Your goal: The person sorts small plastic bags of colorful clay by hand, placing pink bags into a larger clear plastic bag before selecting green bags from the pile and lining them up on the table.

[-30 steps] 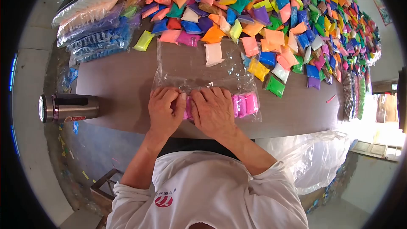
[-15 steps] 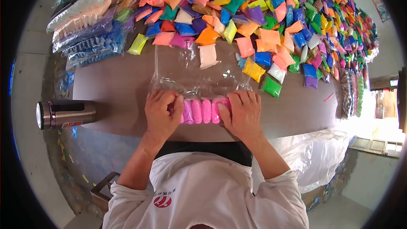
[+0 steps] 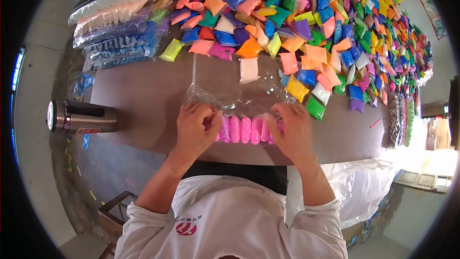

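Pink packets (image 3: 246, 130) lie rowed in a clear bag (image 3: 225, 97), table's (image 3: 143, 98) near edge; our left hand (image 3: 197, 127) and right hand (image 3: 294, 132) clasp the row's ends. We judge it light, soft, slippery; support both ends.

Pale wall (image 3: 40, 96) L, strong daylight (image 3: 442, 151) R, wooden stool (image 3: 108, 218) on littered flr (image 3: 79, 194), brown tbl (image 3: 143, 91).

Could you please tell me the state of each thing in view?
Pink packets: in a row, side by side
Left hand: curled at the row's left end
Right hand: at the row's right end, blurred
Clear bag: spread beyond the hands
Steel flask: lid on
Loose packets: heaped, mixed colours
Filled bags: stacked
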